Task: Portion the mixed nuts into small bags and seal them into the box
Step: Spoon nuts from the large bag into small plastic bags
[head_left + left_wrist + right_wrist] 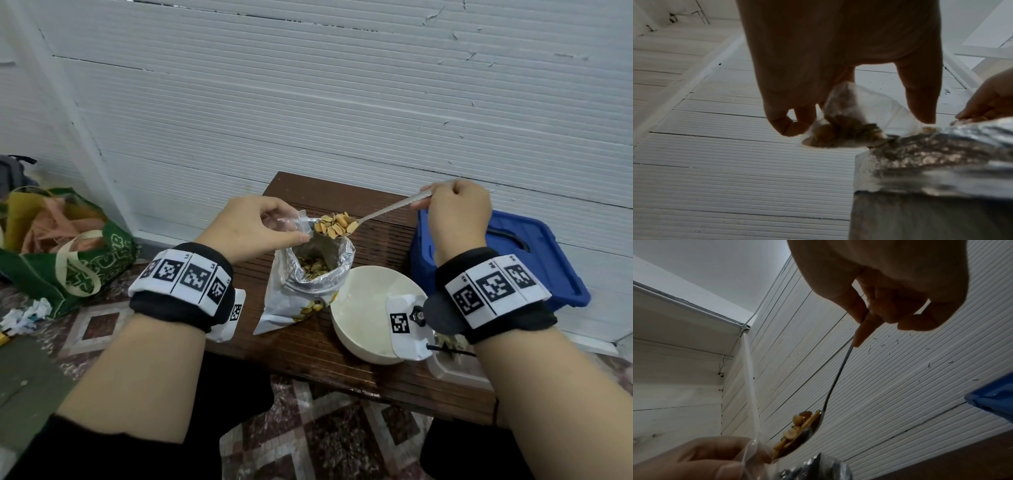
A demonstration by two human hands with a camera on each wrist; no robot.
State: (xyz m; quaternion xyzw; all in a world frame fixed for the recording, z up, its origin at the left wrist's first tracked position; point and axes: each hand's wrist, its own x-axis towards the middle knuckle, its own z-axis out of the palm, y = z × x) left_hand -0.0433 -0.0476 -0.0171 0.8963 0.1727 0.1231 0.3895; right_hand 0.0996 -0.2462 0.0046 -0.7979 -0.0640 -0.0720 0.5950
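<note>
left hand (253,226) pinches small bag (291,222) | right hand (455,216) grips spoon (387,210) | box (455,363) mostly hidden

A metal spoon (383,212) with a polished, shiny finish is seen above a foil-lined pouch (318,270), whose inside is crinkled and silvery and whose outside is glossy printed plastic. A small bag (291,222) of thin clear plastic is shown beside it. The table (342,363) is made of dark ribbed wood. A smooth matt cream bowl (359,308), a glossy blue plastic box (548,260) and a green woven bag (85,267) at far left are shown.
</note>
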